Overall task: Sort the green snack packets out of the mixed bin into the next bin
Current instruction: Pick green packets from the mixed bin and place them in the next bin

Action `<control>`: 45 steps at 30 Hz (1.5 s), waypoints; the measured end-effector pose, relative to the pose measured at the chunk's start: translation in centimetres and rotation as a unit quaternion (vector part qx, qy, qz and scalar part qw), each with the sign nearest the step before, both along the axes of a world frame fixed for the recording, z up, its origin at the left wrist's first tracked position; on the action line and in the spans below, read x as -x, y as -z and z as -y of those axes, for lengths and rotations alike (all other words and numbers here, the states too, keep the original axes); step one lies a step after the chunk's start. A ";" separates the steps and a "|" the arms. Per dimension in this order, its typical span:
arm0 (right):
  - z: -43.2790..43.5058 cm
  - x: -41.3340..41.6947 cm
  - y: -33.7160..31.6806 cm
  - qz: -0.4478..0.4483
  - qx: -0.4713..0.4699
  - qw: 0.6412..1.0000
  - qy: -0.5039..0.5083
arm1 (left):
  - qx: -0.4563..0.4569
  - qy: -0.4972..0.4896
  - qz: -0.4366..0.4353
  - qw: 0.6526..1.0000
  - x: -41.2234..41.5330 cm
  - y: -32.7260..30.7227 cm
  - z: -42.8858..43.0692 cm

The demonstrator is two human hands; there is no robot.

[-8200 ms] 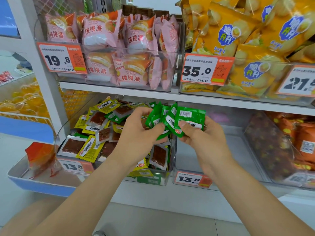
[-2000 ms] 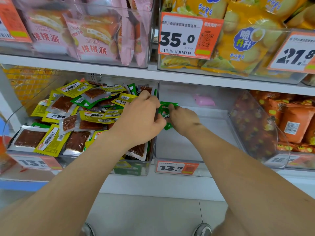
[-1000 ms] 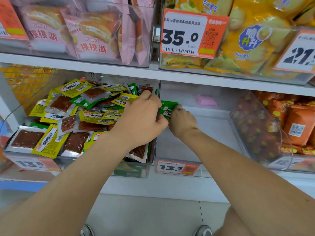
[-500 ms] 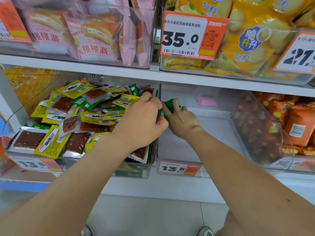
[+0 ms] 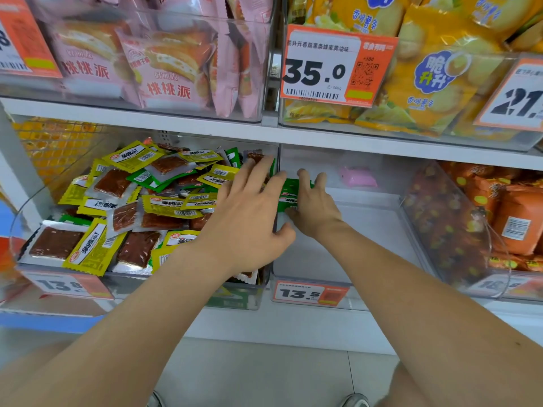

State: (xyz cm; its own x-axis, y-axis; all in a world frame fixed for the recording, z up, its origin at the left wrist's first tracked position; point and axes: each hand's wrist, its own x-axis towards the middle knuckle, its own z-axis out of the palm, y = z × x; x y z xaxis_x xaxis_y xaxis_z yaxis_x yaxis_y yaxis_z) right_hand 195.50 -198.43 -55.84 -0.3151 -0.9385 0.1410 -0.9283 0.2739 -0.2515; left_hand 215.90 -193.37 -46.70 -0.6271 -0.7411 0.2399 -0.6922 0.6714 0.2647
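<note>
Green packets [image 5: 289, 191] sit pinched in the right hand [image 5: 313, 208], left hand [image 5: 249, 215] splayed flat just beside.

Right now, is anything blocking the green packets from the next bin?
Nothing visible does. The right hand holds the green packets just inside the next bin, above its floor; a pink thing lies at the back, well clear.

the upper shelf [image 5: 176, 124] carries a clear bin of pink packets [image 5: 188, 108] and, just beside it, a bin of yellow bags [image 5: 411, 135]. the lower shelf [image 5: 293, 327] carries three clear bins side by side: the mixed bin [image 5: 129, 282], the next bin [image 5: 367, 230] and a bin of orange packets [image 5: 440, 224].
</note>
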 end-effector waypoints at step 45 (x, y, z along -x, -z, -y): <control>-10.3 -10.5 -11.4 -0.094 -0.019 0.943 -0.320 | -0.051 -0.008 0.009 0.999 -13.1 -2.4 0.2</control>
